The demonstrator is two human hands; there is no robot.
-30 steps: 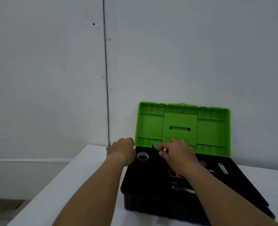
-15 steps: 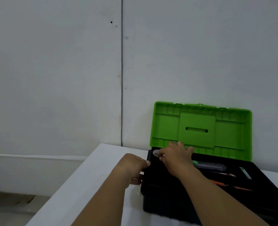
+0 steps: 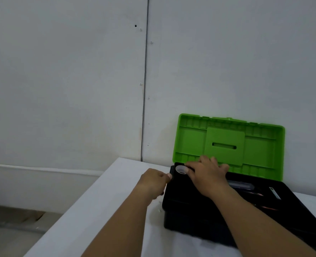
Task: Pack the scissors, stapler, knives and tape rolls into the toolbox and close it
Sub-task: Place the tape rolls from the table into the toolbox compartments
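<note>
A black toolbox (image 3: 199, 210) sits on a white table (image 3: 98, 210) in the lower right of the frame, its green lid (image 3: 227, 141) standing upright against the grey wall (image 3: 60, 80) behind it. The right hand (image 3: 207, 175) reaches in from the bottom of the frame and lies over the far left corner of the box, fingers loosely spread, with the thumb touching a pale tape roll (image 3: 180, 170) that lies in that corner; whether the hand actually pinches the roll cannot be told. The left hand (image 3: 153, 181) is at the left edge of the box, curled into a loose fist with its thumb tip touching the black rim; whether it holds anything cannot be told. To the right of the right wrist, inside the box, lie a dark, long item (image 3: 242, 185) too blurred to name, something with thin orange streaks (image 3: 266, 208), and a small pale strip (image 3: 274, 192) near the right wall of the box.
</note>
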